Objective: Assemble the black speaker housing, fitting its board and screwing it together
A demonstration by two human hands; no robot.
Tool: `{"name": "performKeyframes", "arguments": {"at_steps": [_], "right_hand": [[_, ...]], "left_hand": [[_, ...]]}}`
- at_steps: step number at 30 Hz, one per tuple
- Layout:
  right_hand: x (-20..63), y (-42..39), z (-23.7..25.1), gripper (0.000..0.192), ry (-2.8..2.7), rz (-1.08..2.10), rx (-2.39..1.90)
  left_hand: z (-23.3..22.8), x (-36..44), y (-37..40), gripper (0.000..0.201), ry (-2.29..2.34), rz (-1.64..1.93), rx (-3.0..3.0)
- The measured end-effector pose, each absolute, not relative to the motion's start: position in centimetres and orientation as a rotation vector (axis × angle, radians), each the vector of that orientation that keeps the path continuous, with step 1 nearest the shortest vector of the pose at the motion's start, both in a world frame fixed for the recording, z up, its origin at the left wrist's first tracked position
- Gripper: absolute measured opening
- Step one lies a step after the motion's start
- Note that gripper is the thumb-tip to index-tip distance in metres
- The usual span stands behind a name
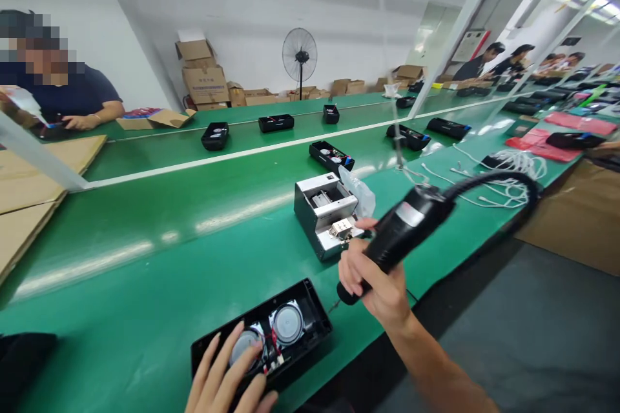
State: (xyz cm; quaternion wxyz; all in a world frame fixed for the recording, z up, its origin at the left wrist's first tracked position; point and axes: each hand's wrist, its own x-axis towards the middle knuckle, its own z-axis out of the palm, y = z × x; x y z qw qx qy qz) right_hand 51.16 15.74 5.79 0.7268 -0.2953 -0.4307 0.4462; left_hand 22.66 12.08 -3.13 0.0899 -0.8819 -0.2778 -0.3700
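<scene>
Left hand [225, 373] over the case [310, 348], right hand [376, 281] around the driver [398, 235]

The left hand lies over the left end of the open case, fingers spread, its grip apart; it seems set there to keep the case from sliding. The case lies on the tabletop [145, 258] beside its near edge, presumably to stay within easy reach. Its open side faces up, leaving the left speaker [243, 344], partly under the fingers, the red wires [274, 337] and the right speaker [288, 324] exposed. Beyond the case's right end stands a metal machine [309, 222], probably kept close to save reaching. The right hand has its grip clamped around the driver, tilted so that its bit [334, 305] points down and left toward the case's right end; whether the tip touches, I cannot tell. The cord [494, 176] loops off the driver's upper end to the right, which likely keeps it clear of the case. Farther right, white cables [523, 168] lie in loose loops near the same edge, well apart from the case.
</scene>
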Motion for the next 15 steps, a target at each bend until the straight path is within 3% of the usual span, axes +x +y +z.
{"name": "performKeyframes", "arguments": {"at_steps": [2,6,15], "right_hand": [[50.0,14.3,5.8,0.035,-0.94,1.001,-0.558],[48.0,12.7,5.0,0.033,-0.993,1.008,-0.458],[45.8,11.9,2.0,0.037,-1.102,1.07,-0.52]], "left_hand": [[-1.8,24.7,11.7,0.017,-0.949,-1.202,-2.578],[-0.6,27.3,11.5,0.039,-1.035,-0.933,-2.597],[-2.3,27.2,10.8,0.035,-1.151,-0.98,-2.617]]}}
